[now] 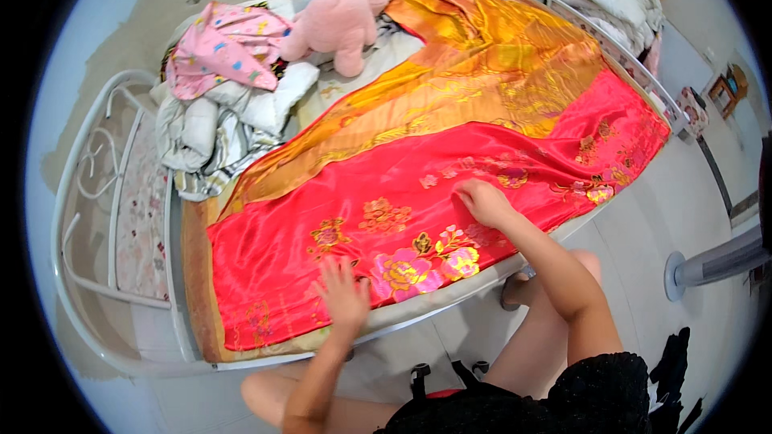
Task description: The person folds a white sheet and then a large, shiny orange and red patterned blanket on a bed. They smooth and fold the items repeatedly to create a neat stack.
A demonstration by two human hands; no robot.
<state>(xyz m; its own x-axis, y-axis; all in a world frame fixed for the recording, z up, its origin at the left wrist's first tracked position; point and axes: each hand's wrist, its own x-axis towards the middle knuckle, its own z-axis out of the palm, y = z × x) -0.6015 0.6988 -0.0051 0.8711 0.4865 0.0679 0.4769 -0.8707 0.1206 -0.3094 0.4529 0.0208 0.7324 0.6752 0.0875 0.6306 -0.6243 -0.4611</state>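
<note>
A red satin fabric with woven flowers [356, 181] lies along the near side of a bed, its near edge by the mattress rim. Behind it spreads an orange-gold brocade fabric [422, 102], wrinkled towards the far right. My left hand [344, 295] rests with spread fingers on the red satin near its front edge, left of the large pink flowers. My right hand [482, 202] is over the middle of the satin, its fingers curled; whether they pinch the cloth cannot be told.
A pink plush toy [338, 24], a pink patterned cloth [226, 51] and white bedding [199, 126] lie at the back left. White metal bed ends [60, 193] stand at both sides. More white bedding [609, 3] is beyond the right end. A grey column [718, 262] stands at right.
</note>
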